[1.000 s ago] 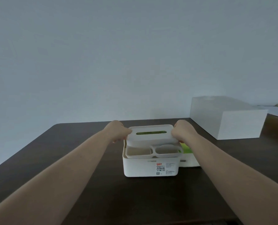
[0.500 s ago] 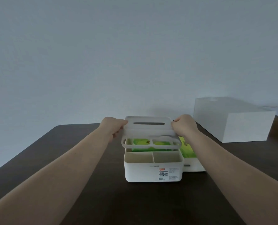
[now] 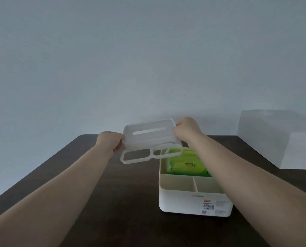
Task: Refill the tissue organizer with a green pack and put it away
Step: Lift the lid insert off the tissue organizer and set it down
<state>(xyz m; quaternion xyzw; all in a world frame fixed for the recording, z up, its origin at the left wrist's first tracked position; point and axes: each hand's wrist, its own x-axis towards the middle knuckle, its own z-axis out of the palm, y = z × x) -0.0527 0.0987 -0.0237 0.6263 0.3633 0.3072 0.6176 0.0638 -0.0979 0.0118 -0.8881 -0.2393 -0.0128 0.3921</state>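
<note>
The white tissue organizer stands open on the dark table, right of centre. A green tissue pack lies in its rear compartment; the two front compartments hold nothing visible. The organizer's white lid, with a tissue slot and two oval openings, is held in the air above and to the left of the box. My left hand grips the lid's left end and my right hand grips its right end. My right forearm hides the box's right side.
A large white box stands at the back right of the dark wooden table. A plain pale wall rises behind the table's far edge. Bare tabletop lies left of the organizer.
Both hands lifted the lid off the organizer and carried it up and to the left. The green pack inside came into view. My view shifted, so the box now sits further right.
</note>
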